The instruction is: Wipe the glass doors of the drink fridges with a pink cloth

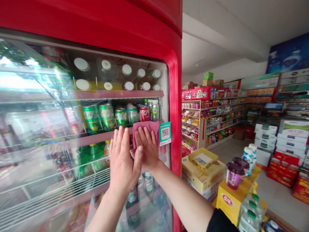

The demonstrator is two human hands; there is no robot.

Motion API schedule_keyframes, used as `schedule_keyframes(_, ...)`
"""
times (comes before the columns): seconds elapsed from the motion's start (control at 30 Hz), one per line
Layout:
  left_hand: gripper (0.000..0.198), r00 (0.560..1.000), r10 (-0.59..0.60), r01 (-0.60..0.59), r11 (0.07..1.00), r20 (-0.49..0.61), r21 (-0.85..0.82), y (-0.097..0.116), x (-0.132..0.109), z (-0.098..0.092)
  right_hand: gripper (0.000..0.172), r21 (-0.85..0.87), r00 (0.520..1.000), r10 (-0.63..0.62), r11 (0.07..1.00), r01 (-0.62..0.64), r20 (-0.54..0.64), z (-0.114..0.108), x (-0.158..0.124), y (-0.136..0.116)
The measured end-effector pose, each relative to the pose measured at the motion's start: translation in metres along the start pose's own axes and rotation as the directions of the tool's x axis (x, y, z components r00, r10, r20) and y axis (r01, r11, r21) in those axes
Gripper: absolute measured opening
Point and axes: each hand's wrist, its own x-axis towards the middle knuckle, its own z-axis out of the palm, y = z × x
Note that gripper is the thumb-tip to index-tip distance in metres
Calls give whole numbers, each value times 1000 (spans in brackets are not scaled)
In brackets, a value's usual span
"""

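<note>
My right hand (146,149) lies flat, fingers stretched out, over a pink cloth (154,125) pressed on the glass door (116,130) of a red drinks fridge (175,106). In front and to its left is my left hand (123,158), raised with its fingers straight up and thumb out. Nothing is in that hand; whether it touches the glass I cannot tell. Just right of the cloth a QR code sticker (165,133) is stuck near the door's edge. Behind the glass stand green cans (106,115), a red can (144,112) and white-capped bottles (126,69).
Right of the fridge, an open yellow carton (203,158) sits on boxes. Purple lidded cups (233,175) stand on a yellow box (228,201), with green-capped bottles (252,212) beside it. Further back are stocked shelves (222,111) and stacked white cartons (265,135).
</note>
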Motion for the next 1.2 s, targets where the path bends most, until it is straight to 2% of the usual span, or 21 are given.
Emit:
schedule_keyframes(0.17,85,999,34,-33,999,12,-38,19,-7,16,62,-21,991,-129,991,130,13,-17,-23,56)
schedule_keyframes(0.27,85,999,35,-35,999,20,-2,10,-19,8,67,-36,998,-62,997,62,-25,-20,-34,62)
schedule_keyframes(0.33,85,1000,8,-9,999,23,38,-4,-29,-4,71,-38,996,77,996,-78,-42,-14,-34,43)
schedule_keyframes(0.4,85,999,-28,26,997,24,79,-21,-38,-19,77,-21,982,182,983,-183,-44,-4,-30,11)
schedule_keyframes(0.53,86,997,-81,79,988,16,130,-48,-49,-47,83,51,987,154,987,-151,-55,15,-18,-55)
schedule_keyframes(0.6,85,995,-98,96,986,7,133,-55,-51,-56,84,73,981,193,979,-190,-34,20,-15,-76)
schedule_keyframes(0.67,84,993,-116,115,985,-5,130,-57,-51,-59,83,84,979,203,975,-204,17,21,-14,-86)
schedule_keyframes(0.77,83,993,-114,114,987,-8,116,-52,-50,-58,76,78,993,68,994,-75,92,16,-15,-76)
schedule_keyframes(0.83,83,996,-90,89,991,3,103,-47,-50,-57,73,74,989,-52,996,43,135,10,-20,-52)
schedule_keyframes(0.9,83,997,-71,70,993,12,96,-45,-52,-61,74,67,982,-107,993,98,152,3,-27,-21)
schedule_keyframes(1.0,85,998,-64,63,993,11,102,-52,-58,-78,82,-12,996,38,999,-37,79,-5,-38,17)
schedule_keyframes(1.07,86,998,-68,68,990,-1,122,-62,-64,-93,85,-53,991,128,991,-126,36,-5,-41,24)
schedule_keyframes(1.13,86,997,-75,77,986,-17,148,-73,-69,-110,88,-54,983,185,981,-185,-7,-2,-38,11)
schedule_keyframes(1.2,86,996,-81,86,981,-32,173,-86,-74,-128,91,-18,975,217,976,-218,-45,4,-31,-17)
